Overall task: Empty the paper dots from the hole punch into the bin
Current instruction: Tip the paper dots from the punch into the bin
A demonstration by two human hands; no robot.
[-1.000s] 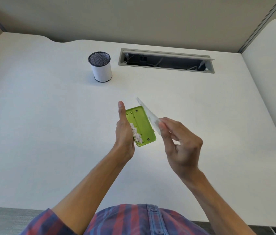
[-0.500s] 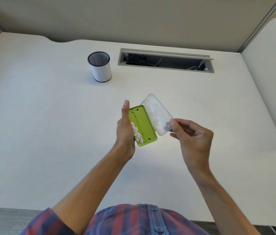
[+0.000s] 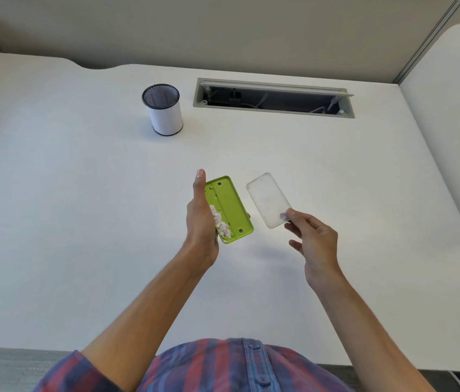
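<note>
My left hand (image 3: 201, 222) grips the green hole punch (image 3: 230, 206) above the desk, its underside turned up and tilted. White paper dots (image 3: 221, 222) lie heaped along its lower left side, against my palm. My right hand (image 3: 312, 239) pinches the near corner of the clear plastic cover (image 3: 269, 199), held apart to the right of the punch. The bin (image 3: 163, 112), a small white cylinder with a dark mesh rim, stands upright at the back left of the white desk (image 3: 81, 207).
An open cable slot (image 3: 274, 98) with wires inside runs along the back of the desk. Beige partition walls rise behind, and a second white desk surface (image 3: 449, 123) adjoins on the right. My plaid shirt shows at the bottom edge.
My right hand has pulled the clear cover off the punch and moved it to the right, turning it flat. The left hand holds the punch almost still.
</note>
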